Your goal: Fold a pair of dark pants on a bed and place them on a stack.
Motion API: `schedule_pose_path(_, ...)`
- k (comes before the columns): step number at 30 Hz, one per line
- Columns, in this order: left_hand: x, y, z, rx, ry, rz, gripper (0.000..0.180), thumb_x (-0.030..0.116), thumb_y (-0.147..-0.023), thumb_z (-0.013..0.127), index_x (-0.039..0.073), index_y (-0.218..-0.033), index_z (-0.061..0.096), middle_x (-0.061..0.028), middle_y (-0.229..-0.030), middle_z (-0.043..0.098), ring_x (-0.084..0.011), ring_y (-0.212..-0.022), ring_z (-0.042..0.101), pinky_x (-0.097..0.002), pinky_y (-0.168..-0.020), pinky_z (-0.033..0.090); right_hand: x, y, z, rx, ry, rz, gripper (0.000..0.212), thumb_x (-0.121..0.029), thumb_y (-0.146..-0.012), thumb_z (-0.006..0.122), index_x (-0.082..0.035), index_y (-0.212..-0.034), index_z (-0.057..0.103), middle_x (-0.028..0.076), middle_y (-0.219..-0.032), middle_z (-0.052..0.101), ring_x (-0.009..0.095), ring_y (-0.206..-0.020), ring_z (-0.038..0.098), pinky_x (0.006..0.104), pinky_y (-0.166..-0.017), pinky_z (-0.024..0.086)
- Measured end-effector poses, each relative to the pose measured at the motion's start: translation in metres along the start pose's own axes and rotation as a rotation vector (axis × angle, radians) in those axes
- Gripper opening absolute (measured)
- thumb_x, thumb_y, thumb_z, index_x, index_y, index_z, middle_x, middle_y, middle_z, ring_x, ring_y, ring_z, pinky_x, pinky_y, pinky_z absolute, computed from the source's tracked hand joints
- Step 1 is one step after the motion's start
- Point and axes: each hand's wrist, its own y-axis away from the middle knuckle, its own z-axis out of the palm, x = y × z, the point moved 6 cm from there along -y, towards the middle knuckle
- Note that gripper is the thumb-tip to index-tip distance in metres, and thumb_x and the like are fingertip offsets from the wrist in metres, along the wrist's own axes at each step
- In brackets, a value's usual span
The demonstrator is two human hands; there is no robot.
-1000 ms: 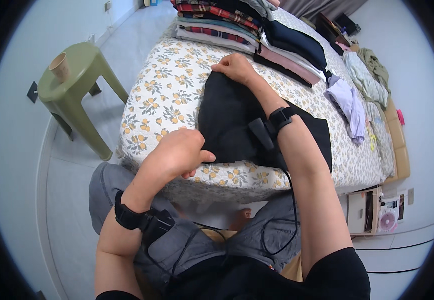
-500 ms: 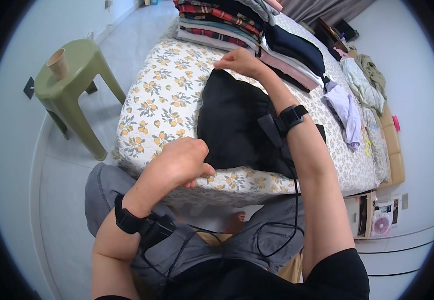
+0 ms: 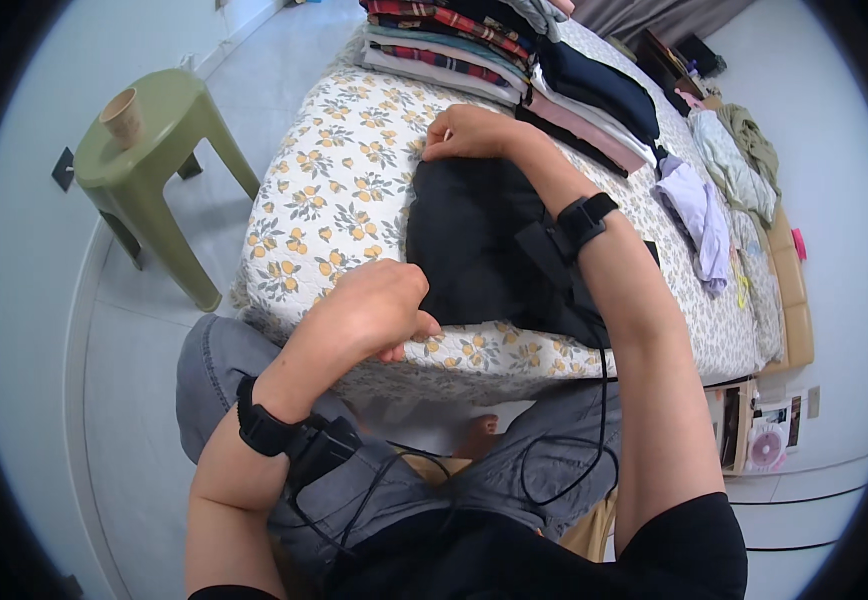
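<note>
A piece of black cloth, apparently a garment [image 3: 479, 245], lies folded on the bed near its front edge; its exact kind does not show. My left hand [image 3: 374, 305] has its fingers curled closed at the near left corner of the black garment. At the far left edge my right hand [image 3: 474, 132] bends over with thumb and fingertips drawn together on the cloth. The right forearm crosses above the garment's right side and hides part of it. Black straps with small devices and cables sit on both wrists.
Folded clothes [image 3: 444, 50], some plaid, stand stacked at the bed's far end, with a second pile [image 3: 599, 95] beside them. Loose lilac clothing [image 3: 696, 215] lies to the right. A green stool [image 3: 149, 165] with a paper cup [image 3: 124, 118] stands left of the bed [image 3: 304, 200].
My right hand has lowered slightly toward me, and the garment's far corner, pointed before, now lies flatter. My left hand stays at the near corner; the whole view has shifted slightly.
</note>
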Motion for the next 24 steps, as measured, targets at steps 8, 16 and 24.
schedule_pose_path(8, 0.001, -0.001, 0.001, -0.012, -0.032, -0.003, 0.033, 0.023, -0.081, 0.065, -0.003, -0.061, 0.06, -0.0083, -0.053, 0.062, -0.0154, -0.049, 0.062, -0.0286, -0.051, 0.049, 0.025, 0.001, -0.025, 0.181, 0.033, 0.19, 0.038, -0.037, -0.086, 0.057, 0.0, -0.083, 0.065, 0.012, -0.079, 0.064, 0.017, -0.072, 0.058, 0.0321, -0.067, 0.047)
schedule_pose_path(16, 0.002, 0.001, 0.0, 0.009, 0.027, -0.008, 0.032, 0.022, -0.08, 0.065, -0.004, -0.062, 0.059, -0.0087, -0.052, 0.061, -0.0161, -0.048, 0.062, -0.029, -0.05, 0.049, 0.034, -0.003, -0.024, 0.324, -0.243, 0.064, 0.057, -0.053, -0.084, 0.056, 0.003, -0.084, 0.065, 0.011, -0.078, 0.064, 0.02, -0.074, 0.058, 0.0327, -0.068, 0.046)
schedule_pose_path(24, 0.0, 0.0, 0.0, 0.002, 0.04, -0.028, 0.033, 0.021, -0.08, 0.066, -0.004, -0.061, 0.059, -0.0092, -0.052, 0.061, -0.016, -0.048, 0.062, -0.0291, -0.051, 0.049, 0.018, -0.003, -0.003, 0.067, 0.017, 0.098, 0.043, -0.038, -0.09, 0.051, 0.003, -0.088, 0.063, 0.015, -0.082, 0.064, 0.021, -0.076, 0.057, 0.0349, -0.07, 0.043)
